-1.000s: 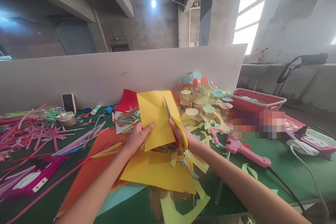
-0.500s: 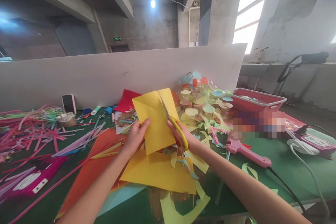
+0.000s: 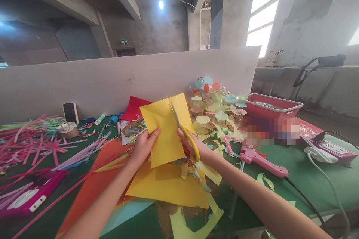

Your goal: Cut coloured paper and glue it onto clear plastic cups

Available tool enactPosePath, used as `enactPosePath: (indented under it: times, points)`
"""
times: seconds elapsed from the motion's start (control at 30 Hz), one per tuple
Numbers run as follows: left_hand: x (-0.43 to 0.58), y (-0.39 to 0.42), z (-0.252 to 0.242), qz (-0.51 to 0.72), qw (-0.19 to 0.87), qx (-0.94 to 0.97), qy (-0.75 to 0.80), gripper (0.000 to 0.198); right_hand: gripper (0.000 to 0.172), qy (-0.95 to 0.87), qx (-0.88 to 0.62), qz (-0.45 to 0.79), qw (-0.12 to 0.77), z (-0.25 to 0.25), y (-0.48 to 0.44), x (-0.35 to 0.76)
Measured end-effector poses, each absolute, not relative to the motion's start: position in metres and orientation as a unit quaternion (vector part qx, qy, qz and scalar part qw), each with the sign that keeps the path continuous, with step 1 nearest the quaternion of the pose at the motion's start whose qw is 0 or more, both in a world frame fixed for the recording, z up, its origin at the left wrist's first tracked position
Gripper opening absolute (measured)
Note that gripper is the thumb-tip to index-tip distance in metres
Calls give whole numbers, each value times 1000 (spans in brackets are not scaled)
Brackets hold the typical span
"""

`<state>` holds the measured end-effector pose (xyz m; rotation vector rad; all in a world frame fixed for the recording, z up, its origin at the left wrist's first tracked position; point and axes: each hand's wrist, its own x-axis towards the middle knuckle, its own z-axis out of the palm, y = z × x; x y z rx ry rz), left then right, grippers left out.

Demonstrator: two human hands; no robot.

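The right hand has its fingers wrapped round the yellow-handled scissors; their long axis runs from that hand up, away and a little leftward, the blades lying over the right part of a yellow sheet; how far the blades are parted I cannot tell; the left hand pinches the sheet's left edge, thumb on the near face, so the sheet stands tilted between both hands, the right nearer the blades; beneath, a second yellow sheet lies on the desk.
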<state>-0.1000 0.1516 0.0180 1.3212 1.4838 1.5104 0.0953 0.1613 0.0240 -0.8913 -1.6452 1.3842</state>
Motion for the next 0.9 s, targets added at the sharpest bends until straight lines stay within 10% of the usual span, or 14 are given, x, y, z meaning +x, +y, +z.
enactPosePath:
  times: [0.9]
  points:
    - [-99,149,25,567,377,484,550,60,49,-630,-306,584,410,2,182,95]
